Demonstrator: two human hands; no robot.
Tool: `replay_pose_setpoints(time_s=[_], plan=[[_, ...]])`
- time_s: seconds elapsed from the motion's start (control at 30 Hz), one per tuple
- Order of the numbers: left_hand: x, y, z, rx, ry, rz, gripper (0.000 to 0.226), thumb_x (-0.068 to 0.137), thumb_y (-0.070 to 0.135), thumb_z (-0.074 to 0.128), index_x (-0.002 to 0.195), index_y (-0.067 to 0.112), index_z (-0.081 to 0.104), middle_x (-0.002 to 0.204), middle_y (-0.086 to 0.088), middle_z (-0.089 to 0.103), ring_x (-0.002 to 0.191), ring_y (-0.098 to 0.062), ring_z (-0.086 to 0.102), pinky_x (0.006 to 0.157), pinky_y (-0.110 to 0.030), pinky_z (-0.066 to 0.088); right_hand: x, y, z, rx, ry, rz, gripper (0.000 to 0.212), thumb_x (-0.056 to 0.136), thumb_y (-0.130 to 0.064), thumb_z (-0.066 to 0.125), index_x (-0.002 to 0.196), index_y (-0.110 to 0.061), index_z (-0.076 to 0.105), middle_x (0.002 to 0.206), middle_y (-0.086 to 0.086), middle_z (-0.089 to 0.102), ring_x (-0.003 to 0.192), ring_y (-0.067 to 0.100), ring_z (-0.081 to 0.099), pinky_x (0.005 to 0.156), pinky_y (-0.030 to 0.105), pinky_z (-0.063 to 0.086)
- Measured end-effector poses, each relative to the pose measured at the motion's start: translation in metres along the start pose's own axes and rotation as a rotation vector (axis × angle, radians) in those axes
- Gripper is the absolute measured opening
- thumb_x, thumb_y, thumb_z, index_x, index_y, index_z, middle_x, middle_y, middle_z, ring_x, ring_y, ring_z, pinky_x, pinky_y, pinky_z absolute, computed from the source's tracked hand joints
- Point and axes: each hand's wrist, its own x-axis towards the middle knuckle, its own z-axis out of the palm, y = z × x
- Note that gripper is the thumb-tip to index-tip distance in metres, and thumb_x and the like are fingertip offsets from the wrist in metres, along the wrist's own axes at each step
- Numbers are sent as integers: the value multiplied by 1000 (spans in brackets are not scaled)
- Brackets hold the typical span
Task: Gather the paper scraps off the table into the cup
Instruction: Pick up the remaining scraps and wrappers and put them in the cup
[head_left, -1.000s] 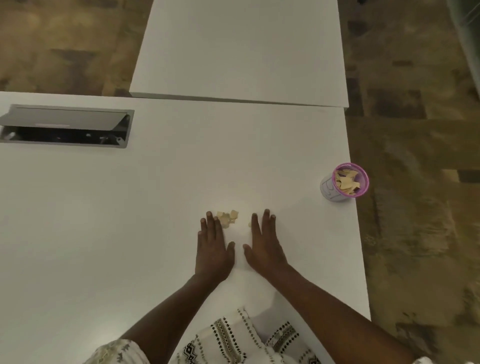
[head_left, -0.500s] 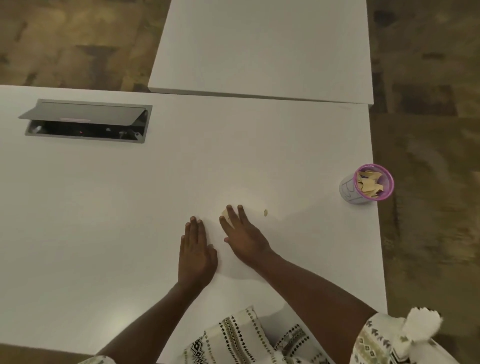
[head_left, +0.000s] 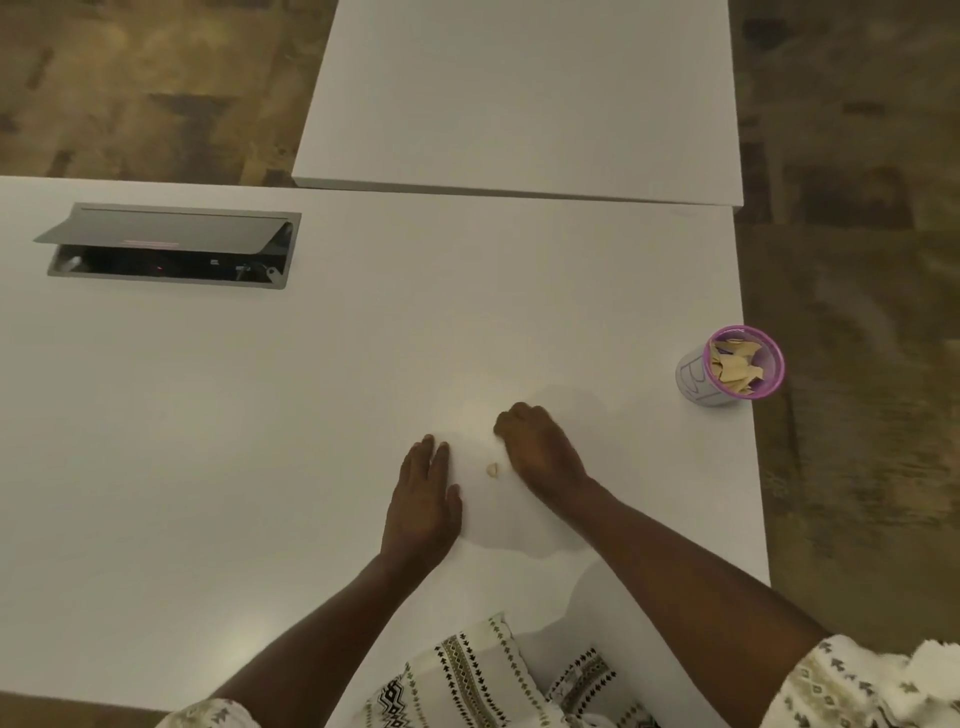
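Since the earlier frame the right hand (head_left: 540, 449) has curled from a flat sweep into a fist, presumably over the gathered scraps, though its fingers hide them; one stray scrap (head_left: 492, 470) lies just beside it. The left hand (head_left: 426, 499) rests flat and empty, likely as a backstop, while the cup (head_left: 740, 370), already part filled, stands well apart at the right edge of the table (head_left: 260, 415).
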Motion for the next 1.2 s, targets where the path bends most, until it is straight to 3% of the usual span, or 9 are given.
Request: replay_pose_setpoints(time_s=[0.07,0.2,0.33,0.47,0.6,0.73,0.9,1.07,1.2], plan=[[4,5,0,8,6,58,57,95,26,46,148,3,41,156,-19,36,143,-36,34,115,-48,39,1,13,-16,223,109,236,15,82,-3,60,83,-14,71,85,3,67,78,20,61,72,33,50],[18,13,4,66,-11,179,54,91,12,61,142,-1,48,148,-24,46,134,-41,45,105,-50,48,-10,39,-52,397,179,511,7,86,-15,69,87,-19,75,88,-9,72,83,7,62,75,10,45],[45,19,6,149,-76,422,61,87,10,67,144,-1,45,149,-22,45,128,-41,50,100,-47,52,-30,62,-61,540,219,641,6,86,-18,73,86,-24,75,88,-10,74,89,15,69,87,37,56],[76,26,1,242,-149,574,70,87,16,68,150,8,39,154,-18,40,120,-37,51,95,-43,52,-46,64,-63,562,243,680,7,86,-17,73,85,-24,75,87,-11,74,87,15,70,86,39,57],[105,37,-6,246,-178,594,77,79,20,78,148,19,43,137,-19,49,100,-37,55,80,-45,54,-58,62,-59,582,238,699,8,86,-18,73,85,-25,74,87,-12,74,86,13,70,87,39,57],[127,52,-19,192,-237,599,67,77,25,80,140,27,54,115,-13,50,93,-33,52,78,-40,51,-66,59,-60,606,252,719,10,86,-16,73,83,-26,74,84,-13,74,83,13,71,86,37,57],[141,65,-21,139,-330,573,41,83,28,73,122,29,61,105,-1,46,95,-23,47,82,-37,48,-72,59,-62,601,256,723,12,86,-13,72,82,-25,74,81,-18,72,82,13,72,85,36,57],[141,74,-11,105,-379,554,31,91,15,64,122,22,60,104,-1,54,87,-17,50,74,-28,39,-71,60,-64,603,259,741,11,86,-13,72,83,-24,74,83,-11,73,82,14,71,85,37,57],[138,81,-7,130,-374,556,26,88,-2,52,108,15,57,100,0,59,87,-15,64,70,-27,41,-66,59,-65,604,258,739,9,86,-14,73,84,-23,74,84,-14,73,83,14,71,86,37,58]])
